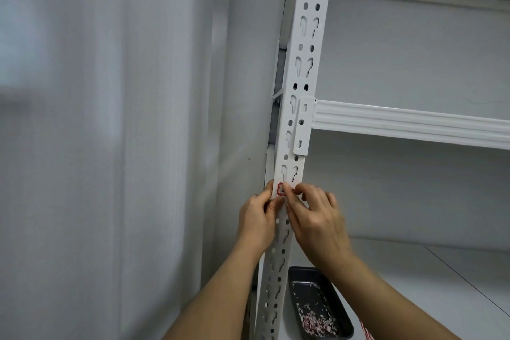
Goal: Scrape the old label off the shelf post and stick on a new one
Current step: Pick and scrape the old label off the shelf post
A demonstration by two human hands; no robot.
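Observation:
A white slotted shelf post (300, 69) runs from the top of the view down to the bottom. A small label with a red border (280, 189) sits on the post's front face, partly covered by fingers. My left hand (258, 218) wraps the post's left edge, its thumb resting just below the label. My right hand (317, 218) reaches in from the right, and its fingertips press on the label's right side. Neither hand holds a tool.
A dark tray (338, 309) with several pink and white paper scraps lies on the white shelf board (441, 279) at the lower right. A white crossbeam (408, 124) clips into the post above the hands. A pale wall fills the left.

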